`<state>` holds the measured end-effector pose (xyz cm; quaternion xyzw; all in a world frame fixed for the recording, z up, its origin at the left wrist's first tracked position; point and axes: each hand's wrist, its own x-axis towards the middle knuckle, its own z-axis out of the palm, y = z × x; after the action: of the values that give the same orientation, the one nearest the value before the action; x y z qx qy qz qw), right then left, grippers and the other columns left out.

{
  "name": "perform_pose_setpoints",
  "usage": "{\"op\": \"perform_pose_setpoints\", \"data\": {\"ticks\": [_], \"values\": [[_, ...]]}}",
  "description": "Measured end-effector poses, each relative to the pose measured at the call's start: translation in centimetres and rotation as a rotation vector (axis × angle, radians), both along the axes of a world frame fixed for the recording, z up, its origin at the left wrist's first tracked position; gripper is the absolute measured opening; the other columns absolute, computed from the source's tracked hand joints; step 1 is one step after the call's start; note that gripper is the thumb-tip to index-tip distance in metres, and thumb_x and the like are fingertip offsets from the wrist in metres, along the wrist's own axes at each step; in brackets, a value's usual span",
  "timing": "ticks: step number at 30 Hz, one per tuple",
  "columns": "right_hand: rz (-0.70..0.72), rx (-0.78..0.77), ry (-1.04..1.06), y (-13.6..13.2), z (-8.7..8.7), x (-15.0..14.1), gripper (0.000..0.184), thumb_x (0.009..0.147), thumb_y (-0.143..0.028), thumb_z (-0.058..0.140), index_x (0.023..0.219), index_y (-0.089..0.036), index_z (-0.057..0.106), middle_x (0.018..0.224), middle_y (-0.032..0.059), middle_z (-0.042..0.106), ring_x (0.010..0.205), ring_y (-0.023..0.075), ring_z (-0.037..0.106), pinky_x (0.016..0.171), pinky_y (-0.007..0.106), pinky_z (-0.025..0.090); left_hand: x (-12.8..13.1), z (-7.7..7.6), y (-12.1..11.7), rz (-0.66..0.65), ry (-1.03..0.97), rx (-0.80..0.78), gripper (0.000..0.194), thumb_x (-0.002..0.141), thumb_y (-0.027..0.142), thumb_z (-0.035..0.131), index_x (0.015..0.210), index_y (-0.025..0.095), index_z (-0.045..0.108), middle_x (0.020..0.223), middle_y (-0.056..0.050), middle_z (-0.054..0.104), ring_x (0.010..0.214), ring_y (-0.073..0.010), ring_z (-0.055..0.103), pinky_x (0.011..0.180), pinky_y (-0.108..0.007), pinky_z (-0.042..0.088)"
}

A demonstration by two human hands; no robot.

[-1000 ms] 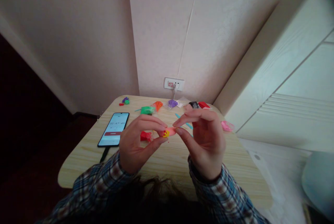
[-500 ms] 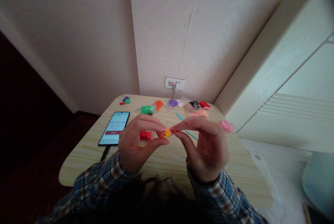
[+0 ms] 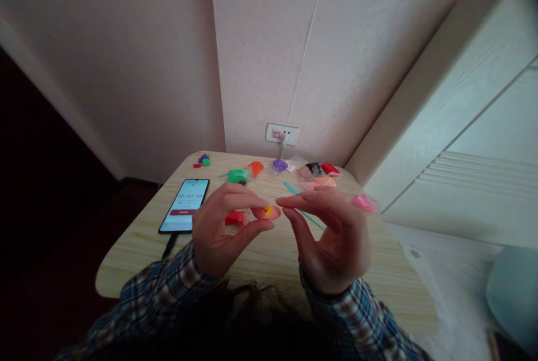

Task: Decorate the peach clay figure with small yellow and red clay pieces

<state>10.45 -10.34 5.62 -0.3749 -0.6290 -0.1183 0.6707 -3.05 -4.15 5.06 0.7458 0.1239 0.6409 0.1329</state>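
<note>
Between the thumb and fingers of my left hand is a small pink piece of modelling clay with a yellow patch on it. My right hand is in a pinch just right of the clay, its fingertips slightly apart from it. Whatever that pinch holds is too small to make out. Both hands are raised over the table. Behind my left fingers lies red clay in a clear wrapper, partly hidden. A blue clay tool lies behind my right hand, which covers part of it.
A phone showing a timer lies at the left, with a cable. Along the back are bagged green, orange, purple and red clay. Pink clay sits near the right edge. The wall has a socket.
My right fingertips have come away from the pink clay, leaving a small gap. The clay, still in my left hand, now shows a rounder pink face around the yellow.
</note>
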Motion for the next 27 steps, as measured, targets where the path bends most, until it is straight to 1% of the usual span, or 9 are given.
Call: {"op": "perform_pose_setpoints", "data": {"ticks": [4, 9, 14, 20, 27], "values": [[-0.014, 0.025, -0.052, -0.18, 0.17, -0.14, 0.048, 0.075, 0.0, 0.063, 0.113, -0.027, 0.053, 0.085, -0.0023, 0.072, 0.073, 0.0165, 0.068, 0.081, 0.042, 0.05, -0.03, 0.0, 0.04, -0.004, 0.003, 0.056, 0.019, 0.074, 0.031, 0.073, 0.087, 0.021, 0.065, 0.072, 0.0, 0.068, 0.069, -0.0149, 0.063, 0.067, -0.031, 0.052], [0.003, -0.02, -0.078, -0.46, 0.06, -0.17, 0.053, 0.075, 0.001, 0.063, 0.118, -0.027, 0.049, 0.089, -0.0009, 0.072, 0.077, 0.0169, 0.069, 0.083, 0.042, 0.05, -0.09, 0.01, -0.02, 0.0, 0.051, 0.063, 0.019, 0.074, 0.032, 0.073, 0.088, 0.022, 0.065, 0.071, 0.0, 0.068, 0.068, -0.0161, 0.063, 0.067, -0.032, 0.052], [-0.006, -0.037, -0.146, -0.53, 0.01, 0.18, 0.052, 0.076, -0.001, 0.063, 0.117, -0.029, 0.049, 0.091, -0.0015, 0.073, 0.078, 0.0157, 0.069, 0.085, 0.043, 0.05, -0.06, 0.03, -0.06, 0.007, 0.043, 0.074, 0.019, 0.074, 0.032, 0.073, 0.088, 0.022, 0.064, 0.071, 0.0, 0.068, 0.068, -0.016, 0.063, 0.067, -0.032, 0.052], [-0.054, -0.04, -0.18, -0.56, -0.26, 0.38, 0.046, 0.075, -0.002, 0.065, 0.112, -0.029, 0.057, 0.092, -0.0023, 0.072, 0.077, 0.0147, 0.068, 0.084, 0.041, 0.051, -0.01, 0.28, -0.28, 0.012, 0.036, 0.093, 0.021, 0.074, 0.025, 0.074, 0.09, 0.02, 0.063, 0.072, 0.001, 0.066, 0.07, -0.0152, 0.062, 0.069, -0.031, 0.052], [-0.101, -0.012, -0.218, -0.28, -0.56, 0.19, 0.045, 0.077, -0.004, 0.065, 0.114, -0.028, 0.054, 0.094, -0.0029, 0.072, 0.078, 0.014, 0.068, 0.086, 0.04, 0.05, 0.0, 0.5, -0.43, 0.015, 0.044, 0.071, 0.021, 0.072, 0.02, 0.075, 0.089, 0.018, 0.062, 0.071, 0.0, 0.065, 0.071, -0.0149, 0.062, 0.067, -0.029, 0.052]]}}
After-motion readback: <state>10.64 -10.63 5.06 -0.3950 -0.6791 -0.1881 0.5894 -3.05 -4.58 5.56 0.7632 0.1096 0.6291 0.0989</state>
